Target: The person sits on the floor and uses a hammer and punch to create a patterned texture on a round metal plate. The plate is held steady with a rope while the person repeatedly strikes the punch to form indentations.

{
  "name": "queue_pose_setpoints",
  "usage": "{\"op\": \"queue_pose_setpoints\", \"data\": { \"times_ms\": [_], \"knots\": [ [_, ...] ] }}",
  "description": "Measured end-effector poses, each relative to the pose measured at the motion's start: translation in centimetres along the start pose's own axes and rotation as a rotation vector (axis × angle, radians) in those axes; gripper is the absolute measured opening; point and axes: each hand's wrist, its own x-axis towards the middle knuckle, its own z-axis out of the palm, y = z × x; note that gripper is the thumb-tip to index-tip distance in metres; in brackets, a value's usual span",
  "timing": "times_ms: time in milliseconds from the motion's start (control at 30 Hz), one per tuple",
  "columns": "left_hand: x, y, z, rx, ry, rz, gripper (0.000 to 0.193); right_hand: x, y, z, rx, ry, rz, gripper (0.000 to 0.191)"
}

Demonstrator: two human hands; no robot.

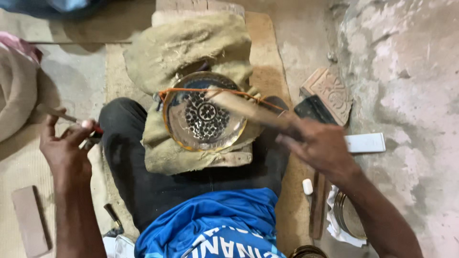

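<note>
- Where the right hand (321, 145) reaches in, its fingers (289, 143) are clenched around the near end of a blurred wooden stick (244, 107), which slants away from them across the upper right rim of the round metal plate (204, 111).
- The plate lies just beyond those fingers, face up, with a dotted pattern ringing its centre and a brass-coloured edge; an orange cord (191, 90) crosses its far rim.
- Burlap sacking (186, 45) cushions the plate on all sides, bunched thickest on the far edge, and a wooden block (239, 158) shows under the near edge.
- The left hand (62, 143) sits well apart from the plate, its fingers (79, 131) pinched on a thin red-handled tool (93, 128) beside the dark trouser knee (124, 124).
- Past the right fingers, toward the wall, lie a carved wooden block (330, 91), a dark slab (313, 109) and a white bar (366, 142), crowding that side.
- Nearer the wrist, stacked metal plates (349, 217) rest on white cloth.
- Bare floor (76, 76) opens beyond the left fingers; a flat wooden piece (31, 220) lies behind them.
</note>
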Motion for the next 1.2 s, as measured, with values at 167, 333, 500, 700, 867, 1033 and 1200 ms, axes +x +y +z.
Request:
{"op": "queue_pose_setpoints", "data": {
  "times_ms": [167, 333, 500, 700, 867, 1033, 1200],
  "knots": [
    [0.0, -0.1, 1.0, -0.055, -0.095, 0.052, 0.060, -2.3, -0.3, -0.9, 0.067, 0.039, -0.010, 0.068],
    [0.5, -0.7, 0.8, -0.069, -0.145, 0.049, 0.062, -5.8, -1.4, -3.4, -0.288, -0.267, 0.069, 0.060],
    [0.5, -0.8, 1.3, -0.054, -0.164, 0.055, 0.062, -6.4, -3.2, -5.4, -0.377, -0.148, 0.174, 0.069],
    [-0.5, -0.1, 1.1, -0.067, -0.196, 0.077, 0.065, -5.0, -3.1, -6.5, -0.409, -0.137, 0.188, 0.070],
    [-0.8, 0.3, 1.5, -0.049, -0.255, 0.131, 0.057, -3.8, -2.7, -5.5, -0.274, -0.289, 0.154, 0.074],
    [-1.8, 1.3, 3.3, -0.077, -0.265, 0.105, 0.060, -3.6, -2.4, -2.6, 0.016, -0.090, -0.044, 0.071],
    [-3.0, 2.3, 5.9, 0.035, -0.357, 0.101, 0.064, -1.2, -2.7, 2.2, 0.222, 0.217, 0.056, 0.069]
  ]
}}
